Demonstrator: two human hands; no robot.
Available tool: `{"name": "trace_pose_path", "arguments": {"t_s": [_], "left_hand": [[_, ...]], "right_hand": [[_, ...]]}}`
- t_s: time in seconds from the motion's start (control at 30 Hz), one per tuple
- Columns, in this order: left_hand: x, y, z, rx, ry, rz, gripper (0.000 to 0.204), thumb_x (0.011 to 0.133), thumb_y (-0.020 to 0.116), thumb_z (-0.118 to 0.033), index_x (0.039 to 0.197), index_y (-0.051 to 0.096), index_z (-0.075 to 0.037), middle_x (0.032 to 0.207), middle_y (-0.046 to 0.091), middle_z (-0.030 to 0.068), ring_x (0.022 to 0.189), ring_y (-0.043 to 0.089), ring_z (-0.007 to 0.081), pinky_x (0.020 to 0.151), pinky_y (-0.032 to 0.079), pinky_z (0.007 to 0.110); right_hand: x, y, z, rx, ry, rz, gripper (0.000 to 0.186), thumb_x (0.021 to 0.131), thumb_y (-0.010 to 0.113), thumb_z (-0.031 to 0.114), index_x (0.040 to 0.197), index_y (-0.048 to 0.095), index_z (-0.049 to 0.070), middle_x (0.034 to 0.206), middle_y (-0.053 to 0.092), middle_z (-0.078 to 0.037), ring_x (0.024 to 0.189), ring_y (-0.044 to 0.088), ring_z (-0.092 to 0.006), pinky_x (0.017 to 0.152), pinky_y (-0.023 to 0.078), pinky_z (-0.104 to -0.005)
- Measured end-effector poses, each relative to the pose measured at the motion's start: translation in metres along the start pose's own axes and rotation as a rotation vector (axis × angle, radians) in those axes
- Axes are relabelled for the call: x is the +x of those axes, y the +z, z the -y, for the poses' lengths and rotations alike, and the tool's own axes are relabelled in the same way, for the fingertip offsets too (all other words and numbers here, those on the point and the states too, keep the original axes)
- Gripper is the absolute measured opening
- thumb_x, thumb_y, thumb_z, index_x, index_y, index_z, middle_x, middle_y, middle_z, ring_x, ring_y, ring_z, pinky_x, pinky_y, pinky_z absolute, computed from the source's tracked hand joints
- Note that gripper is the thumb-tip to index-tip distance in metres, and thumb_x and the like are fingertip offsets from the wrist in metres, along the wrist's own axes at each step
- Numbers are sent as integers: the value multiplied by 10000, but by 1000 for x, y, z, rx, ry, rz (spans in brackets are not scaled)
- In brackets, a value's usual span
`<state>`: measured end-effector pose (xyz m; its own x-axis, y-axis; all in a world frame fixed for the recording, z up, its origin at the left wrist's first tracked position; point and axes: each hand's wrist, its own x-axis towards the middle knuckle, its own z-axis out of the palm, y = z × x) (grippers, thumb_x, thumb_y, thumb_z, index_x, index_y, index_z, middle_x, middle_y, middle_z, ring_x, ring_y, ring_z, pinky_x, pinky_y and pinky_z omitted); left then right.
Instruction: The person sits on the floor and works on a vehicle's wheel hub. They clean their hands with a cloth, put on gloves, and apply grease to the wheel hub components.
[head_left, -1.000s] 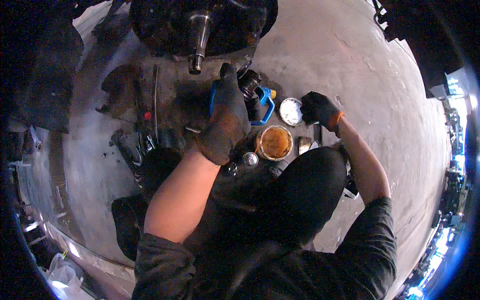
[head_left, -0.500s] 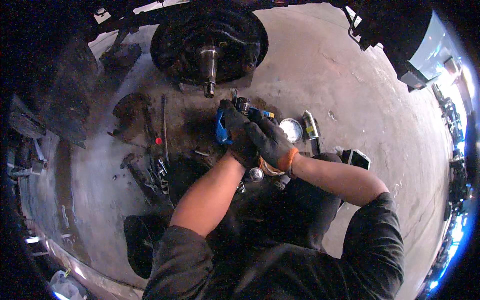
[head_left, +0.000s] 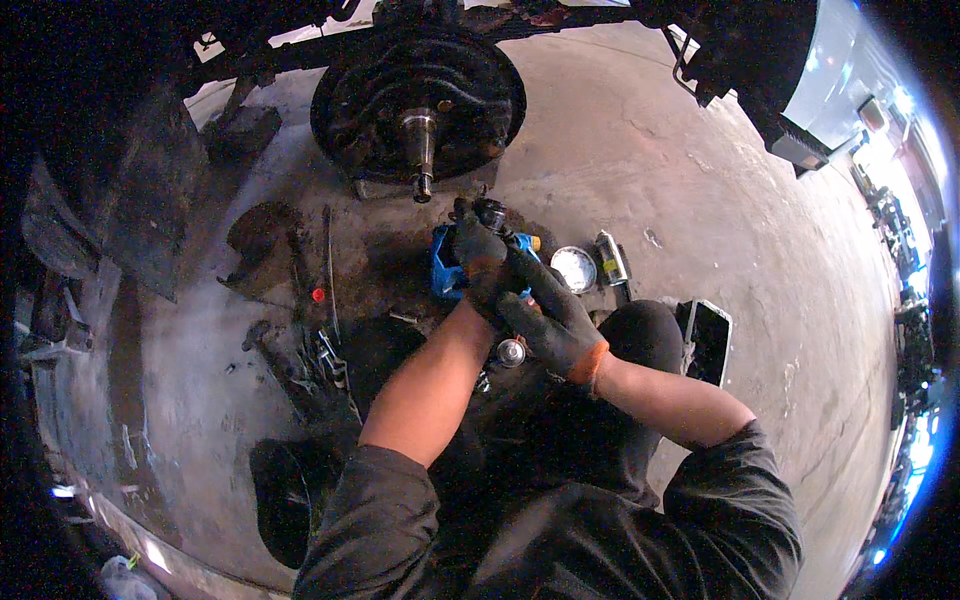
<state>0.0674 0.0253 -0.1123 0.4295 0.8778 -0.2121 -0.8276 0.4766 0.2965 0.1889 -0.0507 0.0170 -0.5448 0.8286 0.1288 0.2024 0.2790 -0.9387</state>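
Note:
Both hands wear dark gloves with orange at the cuffs, and they meet in front of me over a blue tray. My left hand looks closed at the tray, its fingers curled; what they hold, if anything, is hidden. Just beyond it stands a dark round metal part. My right hand lies against the side of the left glove near the wrist, fingers stretched and thumb apart. Farther off, a bare metal spindle sticks out of a large dark backing plate.
Right of the tray are a round tin with whitish contents and a spray can. A phone-like device lies by my right knee. Another can stands below my wrists. Tools and a red cap lie left.
My right hand has slid back toward me along the left hand, its thumb now spread. More of the blue tray shows. The whole view has shifted slightly.

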Motion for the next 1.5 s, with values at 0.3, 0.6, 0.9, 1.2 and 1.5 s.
{"name": "trace_pose_path", "arguments": {"t_s": [0.3, 0.6, 0.9, 1.2, 1.5], "left_hand": [[-17, 82, -41, 125, 685, -398, 292, 960, 498, -461, 865, 532, -187, 722, 454, -35, 581, 452, 111, 546, 415, 306], [13, 47, -49, 205, 618, -483, 472, 926, 463, -573, 665, 487, -180, 478, 424, -19, 362, 423, 149, 346, 357, 307], [-19, 99, -21, -206, 437, -69, 503, 967, 354, -586, 726, 481, -162, 576, 454, 8, 510, 457, 188, 507, 447, 352], [-59, 147, -26, 122, 312, -517, 533, 960, 342, -621, 825, 530, -140, 692, 534, 35, 592, 512, 194, 528, 461, 363], [1, 50, -60, 303, 672, -639, 397, 985, 380, -470, 853, 532, -128, 682, 534, 40, 542, 505, 185, 482, 452, 349]], "right_hand": [[-18, -32, 36, 274, 291, 194, 466, 1024, 470, 255, 1425, 444, 20, 1379, 526, -104, 1246, 496, -174, 1057, 382, -314], [-41, -40, -6, 103, 168, 112, 414, 1036, 438, 237, 1371, 499, 3, 1325, 573, -124, 1237, 521, -197, 1055, 389, -333], [-6, -4, 14, -135, -112, -196, 403, 969, 563, 219, 1293, 517, -16, 1209, 593, -186, 1115, 572, -265, 983, 432, -362], [5, 17, 14, -517, -145, -227, 482, 953, 599, 245, 1343, 482, -13, 1233, 594, -184, 1115, 580, -257, 942, 458, -361], [-38, 14, 21, -480, -358, -55, 581, 937, 543, 56, 1477, 331, 34, 1463, 437, -128, 1353, 412, -204, 1135, 312, -339]]}}
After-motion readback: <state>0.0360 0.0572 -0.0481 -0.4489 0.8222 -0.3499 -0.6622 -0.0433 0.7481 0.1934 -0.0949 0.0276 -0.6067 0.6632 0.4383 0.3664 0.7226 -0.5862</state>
